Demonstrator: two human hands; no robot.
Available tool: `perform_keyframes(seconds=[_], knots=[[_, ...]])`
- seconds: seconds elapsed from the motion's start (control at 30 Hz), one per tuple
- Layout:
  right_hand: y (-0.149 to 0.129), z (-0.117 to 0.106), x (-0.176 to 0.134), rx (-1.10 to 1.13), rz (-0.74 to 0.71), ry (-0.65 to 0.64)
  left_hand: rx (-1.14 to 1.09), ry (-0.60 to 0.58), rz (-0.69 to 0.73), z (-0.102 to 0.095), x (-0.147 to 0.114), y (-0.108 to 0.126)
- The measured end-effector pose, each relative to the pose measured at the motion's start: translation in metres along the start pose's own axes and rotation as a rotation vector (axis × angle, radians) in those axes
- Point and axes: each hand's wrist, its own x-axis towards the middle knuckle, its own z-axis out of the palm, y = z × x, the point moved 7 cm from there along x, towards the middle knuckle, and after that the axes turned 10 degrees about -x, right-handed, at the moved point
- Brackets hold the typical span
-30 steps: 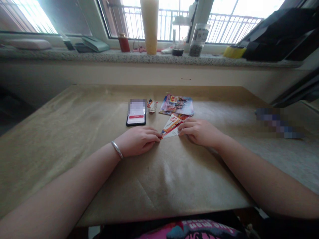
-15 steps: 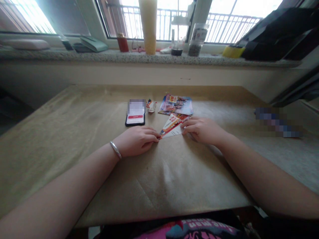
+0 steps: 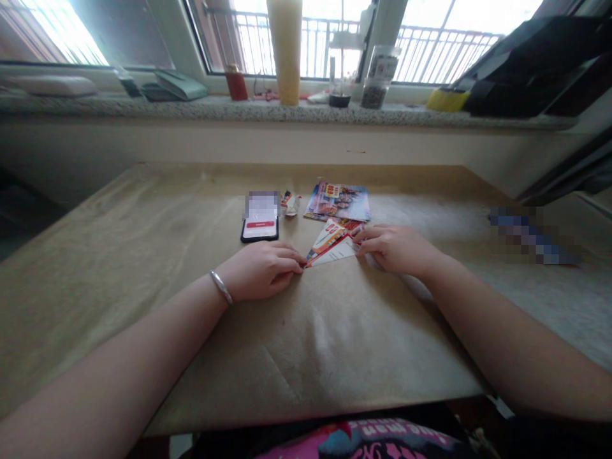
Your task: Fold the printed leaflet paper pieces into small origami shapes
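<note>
A folded paper leaflet (image 3: 331,248), white with red and yellow print, lies on the table narrowed to a point at its left. My left hand (image 3: 265,271), with a silver bangle at the wrist, has its fingers closed on that pointed tip. At the leaflet's wider right end, my right hand (image 3: 396,248) pinches the edge between thumb and fingers. Its fingers cover part of that end. Just behind the folded leaflet is a small stack of colourful flyers (image 3: 351,203).
A phone (image 3: 259,232) with a lit screen lies behind my left hand, beside a crumpled piece of printed paper (image 3: 291,205). A blurred-out flat item (image 3: 530,237) rests far right. Bottles and boxes stand on the stone windowsill (image 3: 167,111) beyond the table (image 3: 268,370).
My right hand has slid slightly to the right along the folded leaflet, showing more of its white lower part. My left hand stays almost still at the tip.
</note>
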Motion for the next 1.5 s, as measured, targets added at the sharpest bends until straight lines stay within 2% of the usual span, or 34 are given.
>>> perform_keyframes(seconds=[0.53,1.33,1.5], knots=[[0.014,0.002,-0.005,0.028,0.033,-0.039,-0.045,-0.017,-0.018,0.001,-0.002,-0.005],[0.020,0.004,-0.007,0.022,0.040,-0.081,-0.071,-0.005,-0.017,-0.002,-0.002,-0.003],[0.024,0.005,-0.007,0.023,0.128,-0.052,-0.077,-0.003,-0.021,-0.002,-0.002,-0.003]])
